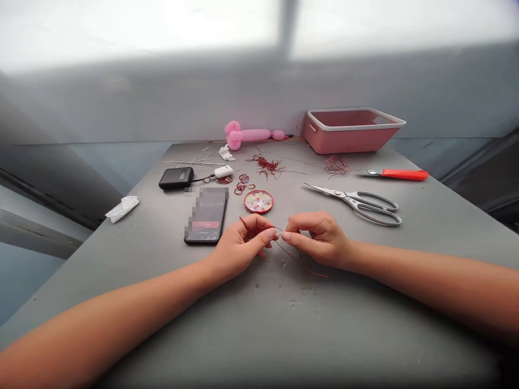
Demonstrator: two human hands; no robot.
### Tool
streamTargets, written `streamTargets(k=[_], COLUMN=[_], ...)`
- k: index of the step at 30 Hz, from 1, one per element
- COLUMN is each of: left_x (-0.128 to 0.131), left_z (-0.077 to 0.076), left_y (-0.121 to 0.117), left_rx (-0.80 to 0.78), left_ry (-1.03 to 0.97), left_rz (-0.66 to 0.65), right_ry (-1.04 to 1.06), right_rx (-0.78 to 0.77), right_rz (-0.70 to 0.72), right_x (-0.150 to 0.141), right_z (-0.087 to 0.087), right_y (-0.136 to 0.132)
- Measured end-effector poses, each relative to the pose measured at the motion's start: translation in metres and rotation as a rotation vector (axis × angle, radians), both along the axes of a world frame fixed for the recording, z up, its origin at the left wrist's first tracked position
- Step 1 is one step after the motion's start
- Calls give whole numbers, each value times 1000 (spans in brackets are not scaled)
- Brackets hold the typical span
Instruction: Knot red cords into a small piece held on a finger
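Note:
Over the middle of the grey table my two hands meet, thumbs and forefingers pinched. My left hand (249, 240) grips a dark red cord (285, 249), whose thin ends stick out to the right. A red end also shows above the left forefinger. My right hand (318, 237) pinches a thin strand of the same cord, close to the left fingertips. Just beyond the hands lies a round red-rimmed dish (258, 201) with small beads in it. A short red thread (316, 273) rests on the table below my right hand.
Scissors (352, 202) and a red-handled utility knife (399, 174) lie at right. A phone (206, 216) and black power bank (176, 178) are at left. Farther back are cord pieces (266, 165), a tangled cord bundle (336, 166), a pink balloon figure (253, 135) and a pink basket (352, 138).

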State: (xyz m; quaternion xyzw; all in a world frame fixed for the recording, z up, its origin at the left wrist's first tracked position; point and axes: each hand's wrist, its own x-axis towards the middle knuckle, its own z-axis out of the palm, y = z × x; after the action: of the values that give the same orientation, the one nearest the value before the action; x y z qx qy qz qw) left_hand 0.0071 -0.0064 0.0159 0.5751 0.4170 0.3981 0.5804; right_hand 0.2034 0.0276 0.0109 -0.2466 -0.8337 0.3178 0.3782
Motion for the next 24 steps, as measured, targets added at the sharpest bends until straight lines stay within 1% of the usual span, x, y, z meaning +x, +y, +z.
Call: streamTargets(k=[3,7,10,13,16,19,21,24], left_x=[-2,-7,-9,-9,-7,-5,-4,-3], left_z=[1,2,1,0,-2,-1,0,2], left_y=[-1,-1,1,3,5,5,4,3], left_rx=[-13,-94,-104,-116,-133,-191,-218,-206], left_ry=[-27,-33,-46,-92,-145,-210,-233,-254], left_rz=[18,-118,-151,-84,49,159,180,196], right_ry=[-17,-92,-104,-72,-41,65,169,292], right_rx=[-123,-408,-572,-631,-636,-694,-753,-809], right_rz=[-6,-62,-70,-38,8,24,47,75], right_x=[-1,1,3,6,7,8,7,7], right_z=[3,8,8,7,5,2,-1,-6], right_y=[1,4,5,6,7,11,15,19])
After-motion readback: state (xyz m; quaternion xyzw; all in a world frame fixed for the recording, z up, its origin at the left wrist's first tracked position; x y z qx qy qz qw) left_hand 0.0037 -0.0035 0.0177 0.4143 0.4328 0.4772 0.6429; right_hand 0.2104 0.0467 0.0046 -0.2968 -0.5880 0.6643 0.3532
